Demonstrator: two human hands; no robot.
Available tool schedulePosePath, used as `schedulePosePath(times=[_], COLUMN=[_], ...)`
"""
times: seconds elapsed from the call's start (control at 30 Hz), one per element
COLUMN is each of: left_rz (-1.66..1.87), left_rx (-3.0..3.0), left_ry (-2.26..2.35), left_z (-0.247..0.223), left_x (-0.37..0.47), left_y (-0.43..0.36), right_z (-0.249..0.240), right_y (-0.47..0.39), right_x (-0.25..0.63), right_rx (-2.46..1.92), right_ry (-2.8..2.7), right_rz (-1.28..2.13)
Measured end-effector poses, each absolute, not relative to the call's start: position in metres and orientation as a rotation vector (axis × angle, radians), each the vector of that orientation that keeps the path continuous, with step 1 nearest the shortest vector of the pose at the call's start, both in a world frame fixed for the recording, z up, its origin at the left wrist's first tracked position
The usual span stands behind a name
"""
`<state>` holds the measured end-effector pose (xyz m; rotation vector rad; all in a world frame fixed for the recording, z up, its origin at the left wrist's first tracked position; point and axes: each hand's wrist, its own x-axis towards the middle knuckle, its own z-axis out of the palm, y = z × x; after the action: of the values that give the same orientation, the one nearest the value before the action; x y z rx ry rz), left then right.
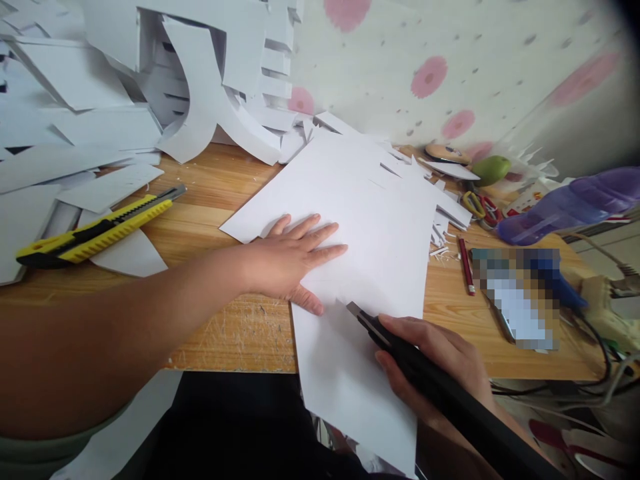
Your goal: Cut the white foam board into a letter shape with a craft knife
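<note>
A large white sheet of card (370, 233) lies on the wooden table, its lower part reaching past the front edge. My left hand (295, 257) rests flat on it with the fingers spread. Black and long, a utility knife (420, 363) is gripped in my right hand (440, 353). Its blade points up and left, close to the card's surface near my left thumb; whether the tip touches, I cannot tell. At the left, a yellow and black utility knife (100, 230) lies with its blade partly out, on white offcuts (133, 253).
Cut white card pieces (90, 127) and a card structure (195, 87) fill the back left. Scissors (483, 207), a red pencil (466, 267), a green fruit (491, 171), a purple bottle (570, 203) and a blurred-out phone (520, 300) lie right. Cables run beside a power strip (603, 303).
</note>
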<state>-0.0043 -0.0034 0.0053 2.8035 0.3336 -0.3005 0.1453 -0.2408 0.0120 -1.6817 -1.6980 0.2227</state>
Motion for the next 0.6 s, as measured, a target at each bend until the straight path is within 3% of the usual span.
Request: schedulePosePath(times=[0.6], left_rz=[-0.353], left_rx=[2.841], left_ry=[0.353], left_z=[0.012], left_x=[-0.005], left_y=[-0.006], right_z=[0.025], right_y=[-0.239], right_x=[0.181], right_rx=[-1.452], right_ry=[-2.033], right_rz=[0.354])
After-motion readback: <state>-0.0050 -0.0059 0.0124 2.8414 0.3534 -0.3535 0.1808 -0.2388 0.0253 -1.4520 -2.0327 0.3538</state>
